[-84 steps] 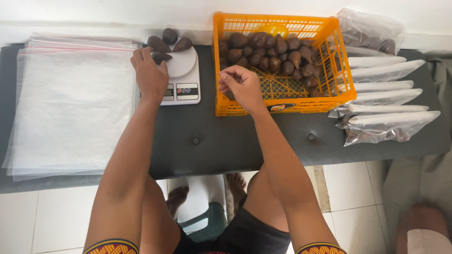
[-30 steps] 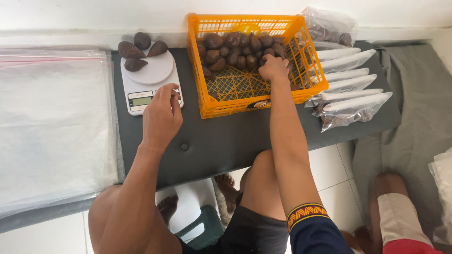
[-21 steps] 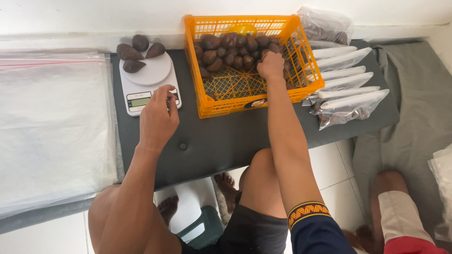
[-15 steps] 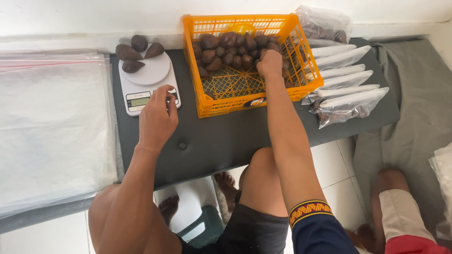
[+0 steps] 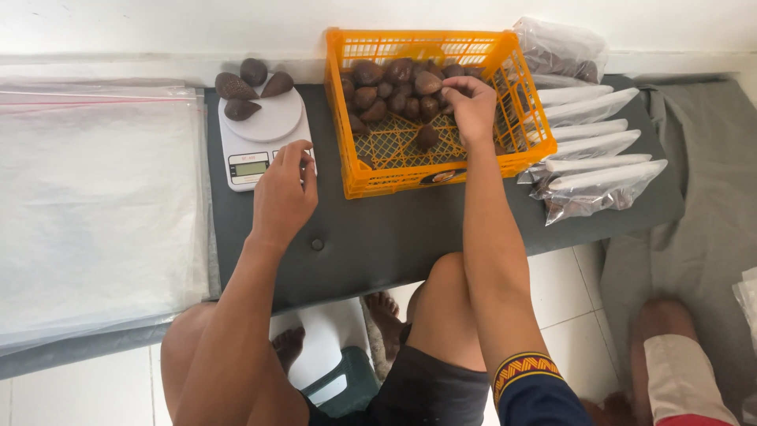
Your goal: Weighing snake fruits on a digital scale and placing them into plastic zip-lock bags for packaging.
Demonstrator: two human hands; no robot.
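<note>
Right hand (image 5: 471,110), upper centre of frame, fingers curled among dark brown scaly oval fruits (image 5: 394,93) in orange plastic lattice crate (image 5: 352,162); grasp indeterminate, fruit axes mixed. Left hand (image 5: 284,193) relaxed, empty, touching white digital kitchen scale (image 5: 264,134).

Worktop (image 5: 410,229): dark grey padded bench top with a button tuft
Left end: stack of clear plastic bags (image 5: 95,205)
Middle: white kitchen scale (image 5: 264,138); orange plastic crate (image 5: 430,106) just beside it
Right end: row of filled clear bags (image 5: 595,158); grey cloth (image 5: 702,205) draped past the edge
</note>
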